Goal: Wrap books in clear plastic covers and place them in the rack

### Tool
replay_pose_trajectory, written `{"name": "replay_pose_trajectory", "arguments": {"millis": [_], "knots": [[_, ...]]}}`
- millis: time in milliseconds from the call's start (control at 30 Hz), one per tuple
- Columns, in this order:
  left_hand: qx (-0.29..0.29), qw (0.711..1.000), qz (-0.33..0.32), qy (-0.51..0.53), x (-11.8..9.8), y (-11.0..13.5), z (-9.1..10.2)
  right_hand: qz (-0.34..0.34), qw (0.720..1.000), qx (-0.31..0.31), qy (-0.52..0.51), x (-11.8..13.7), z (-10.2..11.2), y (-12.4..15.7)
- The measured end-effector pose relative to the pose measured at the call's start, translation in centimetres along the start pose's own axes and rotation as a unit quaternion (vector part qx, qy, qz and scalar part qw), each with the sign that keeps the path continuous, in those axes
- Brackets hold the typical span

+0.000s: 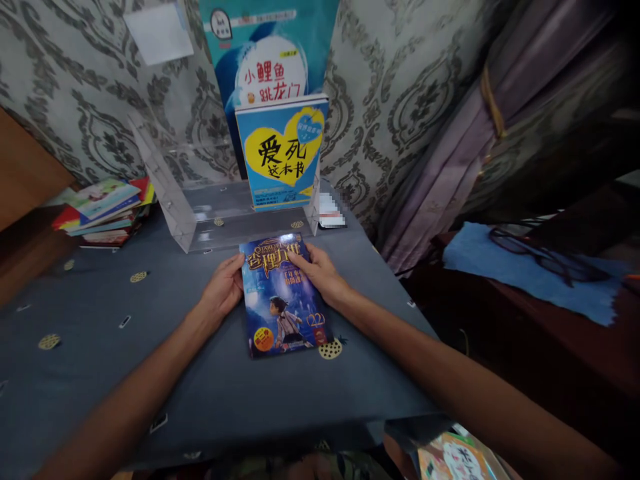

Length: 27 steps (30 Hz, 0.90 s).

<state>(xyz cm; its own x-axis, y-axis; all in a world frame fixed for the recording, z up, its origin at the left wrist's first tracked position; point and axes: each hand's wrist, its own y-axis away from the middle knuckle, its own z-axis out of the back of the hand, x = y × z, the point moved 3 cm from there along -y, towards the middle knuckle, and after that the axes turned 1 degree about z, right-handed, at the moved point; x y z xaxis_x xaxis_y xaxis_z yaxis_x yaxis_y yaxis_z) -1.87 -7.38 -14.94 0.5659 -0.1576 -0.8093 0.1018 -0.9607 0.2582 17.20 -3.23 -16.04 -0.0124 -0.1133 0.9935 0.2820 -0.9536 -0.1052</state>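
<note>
A dark blue paperback book (275,300), its cover showing a cartoon figure and gold lettering, is held between my two hands above the cloth-covered table. My left hand (226,283) grips its left edge, the fingers partly hidden behind it. On the other side, my right hand (323,273) clasps the upper right edge with the thumb lying on the cover. Just beyond the book stands a clear acrylic book stand (173,200). At its right side, a blue book with a yellow heart (283,157) leans upright in front of a taller teal book (270,40).
A pile of thin books (110,210) lies at the table's left. Beside the stand's right foot is a phone-like object (333,211), partly blurred out. Glasses (540,253) rest on a blue cloth (530,273) at the right. Another book (455,460) shows below the table's front edge.
</note>
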Motion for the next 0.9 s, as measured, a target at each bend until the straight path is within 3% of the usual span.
{"name": "replay_pose_trajectory", "arguments": {"millis": [67,167,333,533,900], "knots": [[0.016,1.000,0.006,-0.010,0.0,0.3,-0.2,-0.045,0.993,-0.006,-0.108,0.3,-0.3,0.3],[0.048,0.998,0.026,-0.033,0.2,0.7,-0.6,-0.062,0.982,-0.042,-0.171,1.0,-0.3,0.6],[0.087,0.992,0.070,-0.060,1.1,1.7,-1.0,-0.051,0.978,-0.077,-0.189,1.7,0.3,0.4],[0.113,0.986,0.106,-0.063,1.6,2.6,-1.0,-0.097,0.966,-0.065,-0.231,1.3,0.3,0.3],[0.084,0.990,0.092,-0.072,1.7,2.4,-1.0,-0.063,0.972,-0.074,-0.215,1.2,0.4,0.2]]}}
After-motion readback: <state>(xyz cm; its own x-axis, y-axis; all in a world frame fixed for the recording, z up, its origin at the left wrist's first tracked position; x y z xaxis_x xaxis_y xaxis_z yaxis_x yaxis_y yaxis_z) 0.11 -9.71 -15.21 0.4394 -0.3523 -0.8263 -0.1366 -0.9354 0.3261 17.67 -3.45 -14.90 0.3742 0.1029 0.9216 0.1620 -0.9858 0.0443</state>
